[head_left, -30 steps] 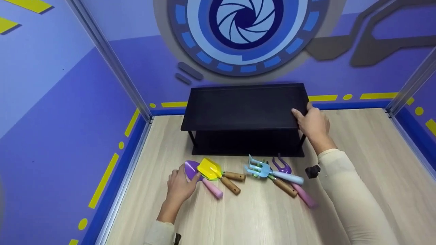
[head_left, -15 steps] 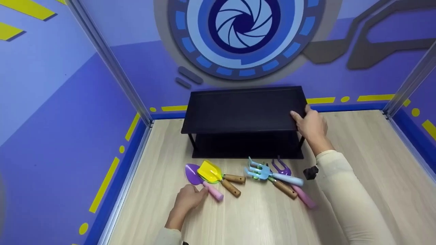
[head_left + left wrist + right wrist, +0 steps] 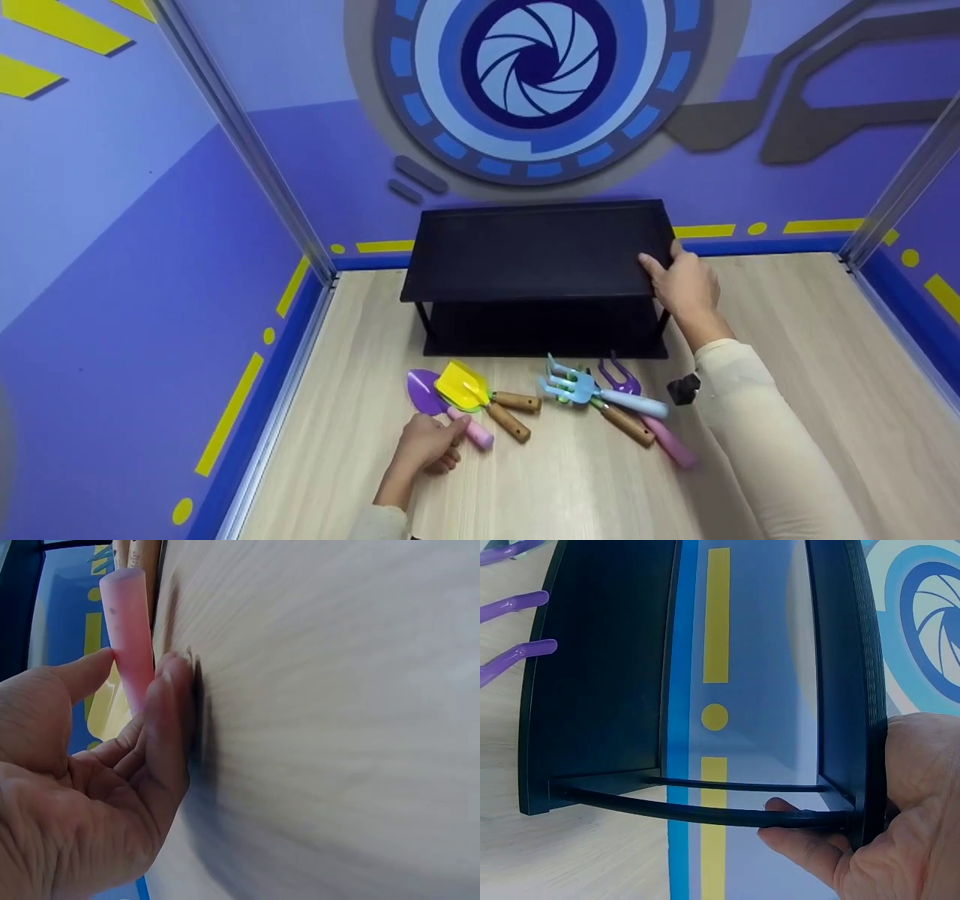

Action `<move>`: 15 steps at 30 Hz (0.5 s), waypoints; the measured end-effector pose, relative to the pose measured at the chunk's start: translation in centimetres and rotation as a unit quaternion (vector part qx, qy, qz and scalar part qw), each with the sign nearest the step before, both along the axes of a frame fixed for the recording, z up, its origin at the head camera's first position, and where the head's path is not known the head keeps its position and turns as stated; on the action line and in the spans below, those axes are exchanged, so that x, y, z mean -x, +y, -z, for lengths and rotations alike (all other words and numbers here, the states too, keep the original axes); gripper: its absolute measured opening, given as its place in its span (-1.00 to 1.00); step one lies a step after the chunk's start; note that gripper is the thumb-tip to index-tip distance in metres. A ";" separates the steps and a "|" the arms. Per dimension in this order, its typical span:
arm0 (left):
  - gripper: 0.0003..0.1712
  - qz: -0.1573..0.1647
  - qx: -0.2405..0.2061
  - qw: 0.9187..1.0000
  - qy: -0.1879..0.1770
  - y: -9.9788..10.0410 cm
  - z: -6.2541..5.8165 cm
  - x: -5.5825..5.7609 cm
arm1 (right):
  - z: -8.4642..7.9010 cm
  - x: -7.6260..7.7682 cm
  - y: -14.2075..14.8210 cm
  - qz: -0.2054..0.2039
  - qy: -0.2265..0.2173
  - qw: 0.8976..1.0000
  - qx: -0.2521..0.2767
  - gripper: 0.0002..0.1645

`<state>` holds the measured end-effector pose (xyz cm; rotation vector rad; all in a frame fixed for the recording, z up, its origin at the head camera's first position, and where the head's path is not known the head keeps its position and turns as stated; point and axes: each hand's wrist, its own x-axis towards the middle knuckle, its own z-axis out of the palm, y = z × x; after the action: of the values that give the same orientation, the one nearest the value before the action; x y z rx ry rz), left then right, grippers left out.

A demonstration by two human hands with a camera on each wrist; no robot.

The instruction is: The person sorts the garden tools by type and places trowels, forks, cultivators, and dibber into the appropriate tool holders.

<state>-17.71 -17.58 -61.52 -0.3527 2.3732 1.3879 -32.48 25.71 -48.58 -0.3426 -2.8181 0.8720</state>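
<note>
My left hand (image 3: 427,445) is at the pink handle of a purple-bladed hand trowel (image 3: 424,391) lying on the wooden surface. In the left wrist view, the thumb touches one side of the pink handle (image 3: 126,626) and curled fingers sit against the other. A yellow shovel (image 3: 462,385) overlaps the trowel; another wooden handle (image 3: 517,403) pokes out beside it. My right hand (image 3: 686,286) grips the right end of a two-tier black shelf (image 3: 540,251), thumb on the top board. In the right wrist view, fingertips (image 3: 781,805) show below that board by the end bar.
Right of the shovels, a light-blue hand fork (image 3: 574,386) lies over a wooden-handled tool (image 3: 628,426) and a purple fork (image 3: 621,377) with a pink handle. A patterned blue wall (image 3: 322,165) rises behind the shelf. Another wall (image 3: 150,262) borders the left side.
My left hand has moved from beside the purple blade down and right to the pink handle, where it now pinches. The right hand keeps its hold on the shelf. The view tilts slightly upward.
</note>
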 end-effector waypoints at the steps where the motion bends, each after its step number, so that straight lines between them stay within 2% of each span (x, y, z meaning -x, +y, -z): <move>1: -0.37 -0.006 -0.009 1.000 -0.003 0.1 0.1 0.0 | 0.0 0.0 0.0 0.001 -0.002 1.000 0.000 -0.04; 6: -0.46 -0.041 -0.048 0.998 -0.026 0.7 0.3 0.4 | -0.1 0.0 0.0 0.001 -0.003 1.000 0.004 -0.02; 15: -0.68 -0.078 -0.091 0.992 -0.044 0.9 0.7 0.9 | 0.2 -0.1 0.1 0.007 0.002 1.000 0.012 -0.02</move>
<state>-18.62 -16.66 -62.23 -0.5465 2.1686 1.6096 -32.34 25.85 -48.79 -0.3616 -2.8004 0.9035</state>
